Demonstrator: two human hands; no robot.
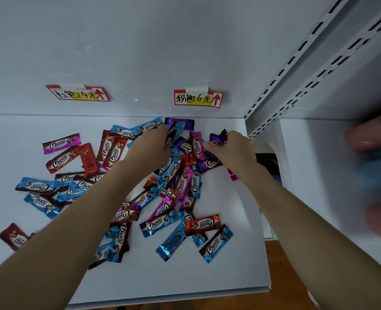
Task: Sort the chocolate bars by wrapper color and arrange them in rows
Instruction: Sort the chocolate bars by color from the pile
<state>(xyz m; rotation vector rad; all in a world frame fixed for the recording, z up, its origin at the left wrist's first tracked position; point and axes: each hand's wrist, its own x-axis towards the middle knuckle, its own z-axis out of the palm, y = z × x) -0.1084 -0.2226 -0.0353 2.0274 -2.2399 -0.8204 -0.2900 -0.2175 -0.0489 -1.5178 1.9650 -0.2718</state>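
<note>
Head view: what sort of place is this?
Probably a shop shelf, or a mock-up of one: handwritten price tags taped to the white back panel, slotted metal uprights at the right, and a heap of wrapped chocolate bars on the white shelf board.

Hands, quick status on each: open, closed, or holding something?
Left hand: reaching onto a blue bar, fingertips hidden; cannot be told.
Right hand: closed, pinching a purple bar.
</note>
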